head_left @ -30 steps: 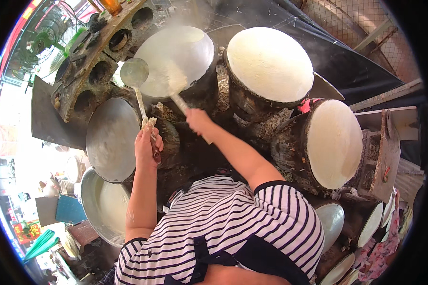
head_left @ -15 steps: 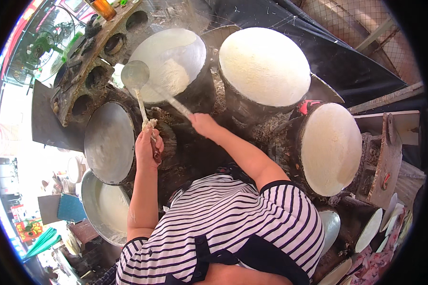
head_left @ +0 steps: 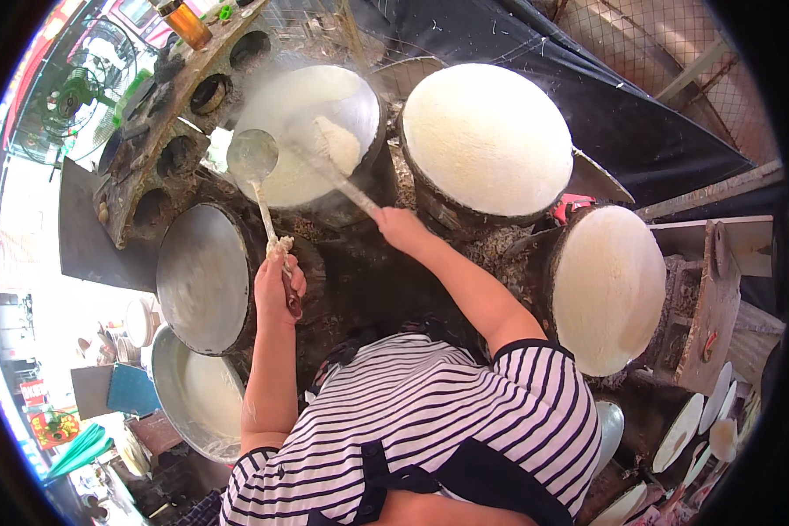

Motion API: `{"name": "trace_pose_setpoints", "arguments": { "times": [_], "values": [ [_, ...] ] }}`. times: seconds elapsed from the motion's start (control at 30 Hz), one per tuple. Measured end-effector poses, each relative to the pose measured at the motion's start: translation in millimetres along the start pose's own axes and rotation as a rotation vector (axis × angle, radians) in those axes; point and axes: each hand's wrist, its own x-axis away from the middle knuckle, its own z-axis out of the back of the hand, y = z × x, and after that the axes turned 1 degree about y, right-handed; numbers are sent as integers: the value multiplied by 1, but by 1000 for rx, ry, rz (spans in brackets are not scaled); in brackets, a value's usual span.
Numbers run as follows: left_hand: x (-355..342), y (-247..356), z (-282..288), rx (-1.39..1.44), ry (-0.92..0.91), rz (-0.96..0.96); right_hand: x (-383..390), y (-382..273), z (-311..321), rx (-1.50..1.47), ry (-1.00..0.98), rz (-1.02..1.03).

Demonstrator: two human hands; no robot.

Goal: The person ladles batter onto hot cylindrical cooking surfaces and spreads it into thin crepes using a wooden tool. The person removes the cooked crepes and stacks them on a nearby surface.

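Observation:
My left hand (head_left: 280, 282) grips the batter-crusted handle of a metal ladle (head_left: 252, 154), whose bowl is raised at the left rim of a round pan (head_left: 289, 96) on a blackened stove. My right hand (head_left: 399, 230) grips a pale long-handled tool (head_left: 349, 188), its far end over that pan by a mound of creamy batter (head_left: 337, 145), partly blurred in haze. A batter-covered pan (head_left: 486, 131) sits to the right of it, another (head_left: 609, 289) lies at my right, and a bare metal pan (head_left: 200, 279) is left of my left hand.
A large bowl of batter (head_left: 188, 394) is at lower left. A sooty slab with holes (head_left: 162, 118) runs along the upper left, near an orange container (head_left: 193, 26) and a fan (head_left: 77, 96). Black sheeting (head_left: 605, 123) is behind. Several lids (head_left: 679, 430) stand at lower right.
My right hand has moved rightward, drawing the tool with it. My left hand and ladle appear slightly lower in the picture, as does most of the scene.

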Motion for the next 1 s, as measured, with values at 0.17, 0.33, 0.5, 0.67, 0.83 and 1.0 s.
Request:
{"name": "trace_pose_setpoints", "arguments": {
  "times": [0.17, 0.33, 0.5, 0.67, 0.83, 1.0],
  "values": [
    [-8, 4, 14, 2, -23, 27, -37, 8, 30, 178, 160, -22],
    [-24, 16, 33, -8, -21, 63, -12, -24, 32, 98, 213, -42],
    [-38, 26, 49, -15, -40, 106, -9, -36, 36, 391, 300, -132],
    [-46, 37, 58, -25, -45, 137, -26, -51, 39, 581, 325, -78],
    [-50, 40, 72, 14, -59, 153, -74, -29, 41, 642, 446, -50],
    [-45, 48, 92, 50, -43, 117, -80, -62, 57, 347, 433, -84]
  ]
}}
